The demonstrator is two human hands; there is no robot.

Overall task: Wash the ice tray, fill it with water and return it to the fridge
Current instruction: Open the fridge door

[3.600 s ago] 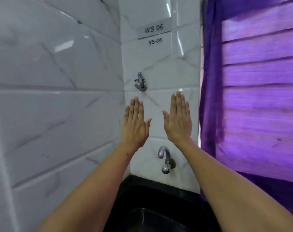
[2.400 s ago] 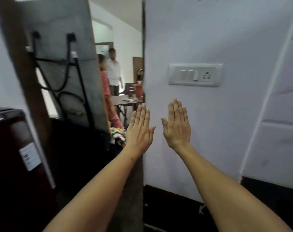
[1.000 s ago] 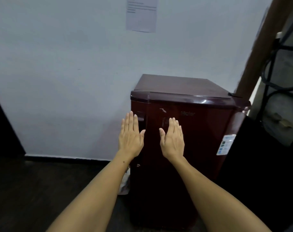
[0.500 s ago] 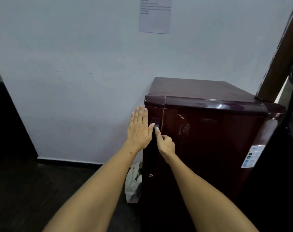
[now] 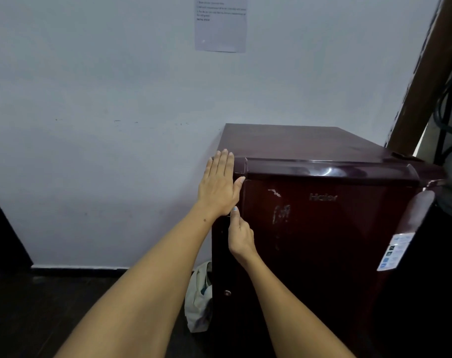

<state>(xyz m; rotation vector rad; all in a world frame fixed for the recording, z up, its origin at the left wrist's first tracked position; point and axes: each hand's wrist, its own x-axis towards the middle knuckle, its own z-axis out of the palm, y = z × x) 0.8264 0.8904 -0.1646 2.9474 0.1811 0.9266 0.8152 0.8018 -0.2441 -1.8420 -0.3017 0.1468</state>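
A small dark maroon fridge (image 5: 323, 228) stands against the pale wall, its door closed. My left hand (image 5: 219, 184) lies flat with fingers together against the fridge's upper left corner. Just below it, my right hand (image 5: 239, 233) has its fingers curled around the left edge of the fridge door, thumb up. No ice tray is in view.
A white cloth bag (image 5: 199, 298) lies on the dark floor left of the fridge. A printed sheet (image 5: 221, 21) hangs on the wall above. A brown wooden post (image 5: 421, 81) leans at the right, with dark cables behind it.
My view swung from the sink past a doorway to the fridge. Both hands came to its left side; the right hand curled onto the door edge and has slid lower.
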